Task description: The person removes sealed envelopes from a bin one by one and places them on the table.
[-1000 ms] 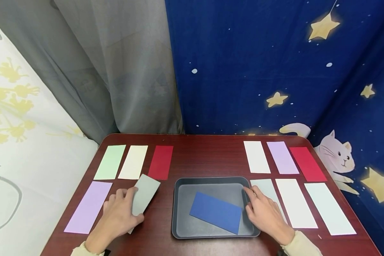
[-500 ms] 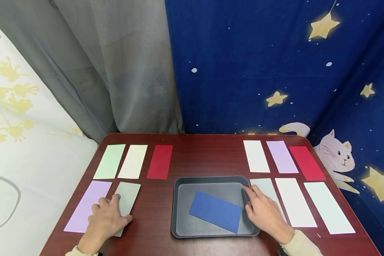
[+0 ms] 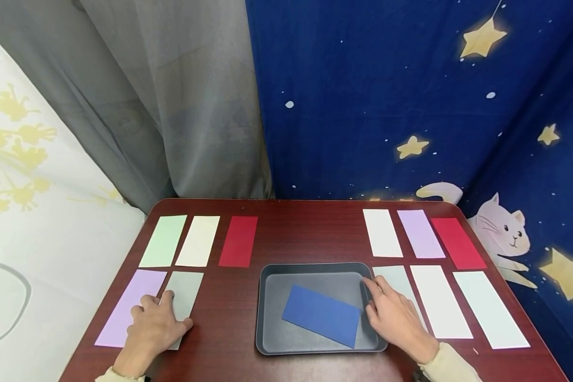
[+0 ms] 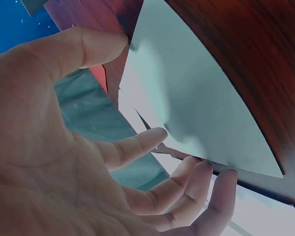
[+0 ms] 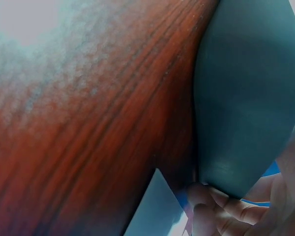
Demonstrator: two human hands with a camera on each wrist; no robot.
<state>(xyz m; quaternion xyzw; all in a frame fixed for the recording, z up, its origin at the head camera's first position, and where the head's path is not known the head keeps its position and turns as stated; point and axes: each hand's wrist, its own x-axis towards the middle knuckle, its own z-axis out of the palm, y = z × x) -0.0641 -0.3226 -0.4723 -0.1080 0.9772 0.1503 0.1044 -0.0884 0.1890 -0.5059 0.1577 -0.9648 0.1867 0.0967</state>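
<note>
Left of the dark tray (image 3: 267,307), the grey card (image 3: 185,297) is lying flat on the red-brown table (image 3: 305,233), just beside a lilac card (image 3: 131,305), with green, cream and red cards lined up further back from the tray. The near end of the grey card is covered by the left hand (image 3: 154,330), fingers loosely spread and laid flat on it, nothing pinched; in the left wrist view the fingertips (image 4: 221,179) are seen right at the card's edge (image 4: 201,113).

Honestly, a card like this is probably super light, thin and a bit bendy, and it's likely to be slid around by a flat palm rather than gripped. It would best be taken at a corner or long edge, lifted with a fingernail, then pinched gently so it isn't creased.

On the tray's right side, the rim is touched by the right hand (image 3: 395,314), fingers curled over the edge, palm down over another pale card. A blue card (image 3: 322,315) is lying skewed inside the tray.
</note>
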